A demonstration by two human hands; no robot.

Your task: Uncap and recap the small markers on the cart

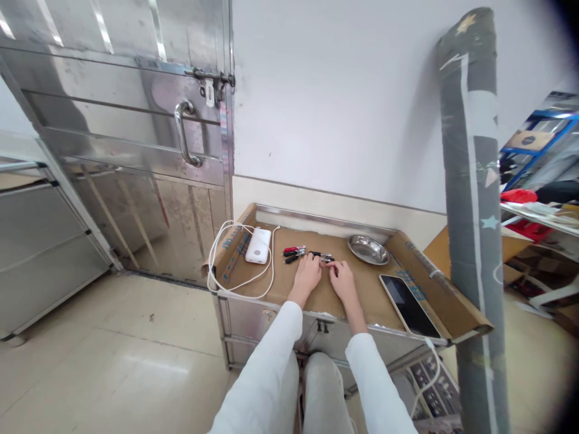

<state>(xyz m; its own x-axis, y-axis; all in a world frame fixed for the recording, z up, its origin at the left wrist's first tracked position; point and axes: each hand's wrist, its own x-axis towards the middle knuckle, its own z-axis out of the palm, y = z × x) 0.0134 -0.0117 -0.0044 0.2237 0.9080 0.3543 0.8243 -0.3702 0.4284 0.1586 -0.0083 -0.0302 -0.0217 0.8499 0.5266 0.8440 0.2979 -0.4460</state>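
Observation:
On the brown cardboard tabletop, my left hand [309,272] and my right hand [342,277] are close together, fingers curled inward. Between their fingertips lies a black pen [326,260], and both hands appear closed on it, though the fingers partly hide it. Another dark pen lies just behind the fingertips. Left of my left hand is a small group of pens: a red pen [294,249] at the back and black pens [292,259] in front. A round metal dish [368,249] sits beyond my right hand.
A white power bank [258,245] with a looped white cable [239,288] is at the left. A phone [409,306] lies at the right, a cable by its near end. Cardboard flaps [434,283] edge the table. A tall grey wrapped roll [473,181] stands right; a metal door [136,132] is left.

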